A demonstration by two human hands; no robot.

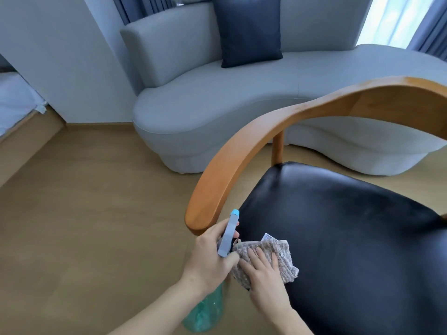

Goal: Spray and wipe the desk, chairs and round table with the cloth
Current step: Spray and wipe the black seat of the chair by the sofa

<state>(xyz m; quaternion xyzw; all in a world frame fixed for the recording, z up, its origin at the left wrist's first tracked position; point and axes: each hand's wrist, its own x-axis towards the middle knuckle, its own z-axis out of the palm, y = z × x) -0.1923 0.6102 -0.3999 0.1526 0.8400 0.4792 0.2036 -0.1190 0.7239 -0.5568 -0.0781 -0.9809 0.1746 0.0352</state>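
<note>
Right hand [263, 274] flat, fingers spread, pressing cloth [273, 257] on chair seat [350, 238] near corner; seat runs right. Left hand [212, 252] gripping spray bottle [228, 235].

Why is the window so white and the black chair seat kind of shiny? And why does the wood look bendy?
Head view: the window is blown out by daylight, which glints off the black chair seat. The wooden armrest really curves, but the wide-angle lens bends it more. The spray bottle in the left hand looks slightly soft.
</note>
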